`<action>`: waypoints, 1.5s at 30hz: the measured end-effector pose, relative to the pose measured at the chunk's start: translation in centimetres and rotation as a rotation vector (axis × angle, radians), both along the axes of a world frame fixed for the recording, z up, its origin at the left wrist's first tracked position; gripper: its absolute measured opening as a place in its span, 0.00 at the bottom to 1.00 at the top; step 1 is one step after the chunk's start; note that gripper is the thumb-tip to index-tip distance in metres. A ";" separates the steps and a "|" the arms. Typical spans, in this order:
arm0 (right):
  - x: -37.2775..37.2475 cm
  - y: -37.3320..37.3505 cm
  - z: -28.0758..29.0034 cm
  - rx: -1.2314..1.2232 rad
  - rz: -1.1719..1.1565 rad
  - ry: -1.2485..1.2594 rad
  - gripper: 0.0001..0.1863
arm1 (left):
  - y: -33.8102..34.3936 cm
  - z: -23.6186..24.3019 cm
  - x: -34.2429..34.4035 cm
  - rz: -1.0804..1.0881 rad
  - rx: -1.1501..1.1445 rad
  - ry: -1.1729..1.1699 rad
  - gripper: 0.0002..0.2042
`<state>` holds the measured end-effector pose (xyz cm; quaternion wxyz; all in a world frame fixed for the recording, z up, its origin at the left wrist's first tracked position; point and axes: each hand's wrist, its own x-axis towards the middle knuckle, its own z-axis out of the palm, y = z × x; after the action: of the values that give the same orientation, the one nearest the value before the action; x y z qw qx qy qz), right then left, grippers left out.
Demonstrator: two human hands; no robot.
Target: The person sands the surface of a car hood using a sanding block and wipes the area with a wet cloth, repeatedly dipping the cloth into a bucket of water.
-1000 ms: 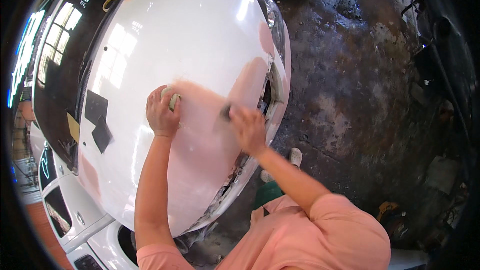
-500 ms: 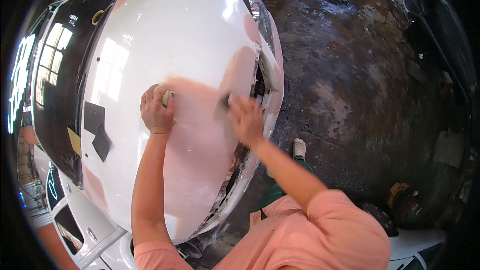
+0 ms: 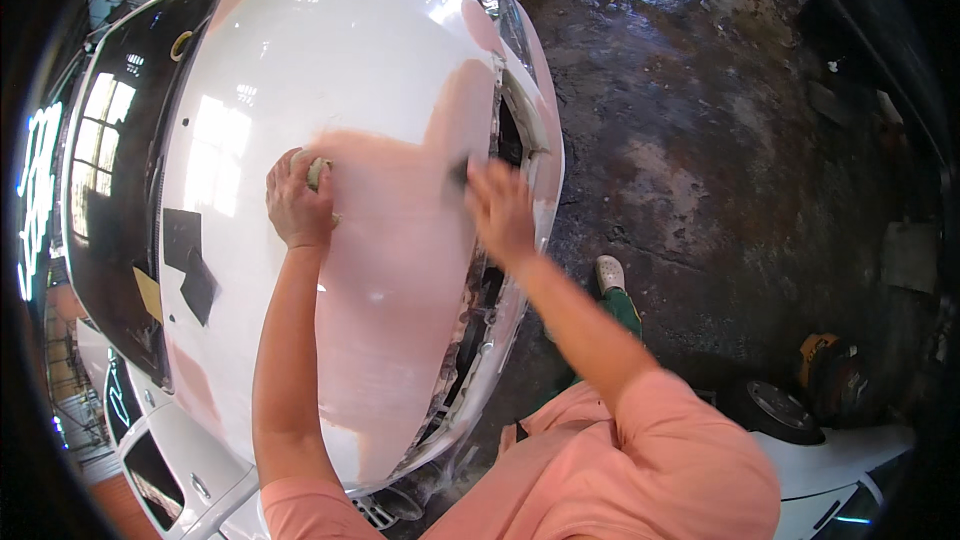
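A car hood (image 3: 300, 60), white with dull pink patches, lies under both my hands. My left hand (image 3: 296, 208) rests on it at the edge of the large pink patch (image 3: 390, 270). Its fingers curl round a pale yellow-green sponge-like lump (image 3: 317, 173), partly covered by the hand. Closer to the hood's front edge, my right hand (image 3: 505, 215) presses a small dark piece of sandpaper (image 3: 461, 173) against the pink surface. That hand is blurred by motion, and its fingers hide part of the sandpaper.
Two dark sheets (image 3: 198, 285) and a yellowish sheet (image 3: 148, 294) lie by the windshield (image 3: 115, 180). A yellow ring like a tape roll (image 3: 181, 45) sits on the glass. An open gap (image 3: 511, 138) runs along the car's front. Right of it is dark, stained floor (image 3: 680, 200).
My right hand has slid the sandpaper slightly right, toward the hood's front edge. My left hand stays at about the same spot on the hood. The whole view has shifted a little.
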<state>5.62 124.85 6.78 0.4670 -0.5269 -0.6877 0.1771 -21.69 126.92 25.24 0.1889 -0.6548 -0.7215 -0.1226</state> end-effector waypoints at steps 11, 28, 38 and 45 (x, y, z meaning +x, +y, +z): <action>1.9 14.9 2.9 -0.158 -0.172 0.123 0.20 | 0.9 -0.2 0.3 -0.036 0.017 0.001 0.10; 0.4 -1.1 6.0 0.103 0.287 0.002 0.26 | -0.4 -0.7 -0.9 0.033 0.016 -0.022 0.11; -6.0 3.0 12.9 0.159 0.578 -0.170 0.25 | 0.1 -0.4 -1.2 -0.065 0.059 -0.094 0.13; 3.7 -3.0 3.8 0.237 0.641 -0.082 0.28 | -4.4 1.0 -0.2 -0.001 -0.034 -0.089 0.11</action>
<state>9.34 121.83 10.58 0.4177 -0.2326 -0.8522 0.2125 -21.88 122.49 26.19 0.1455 -0.6522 -0.7308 -0.1394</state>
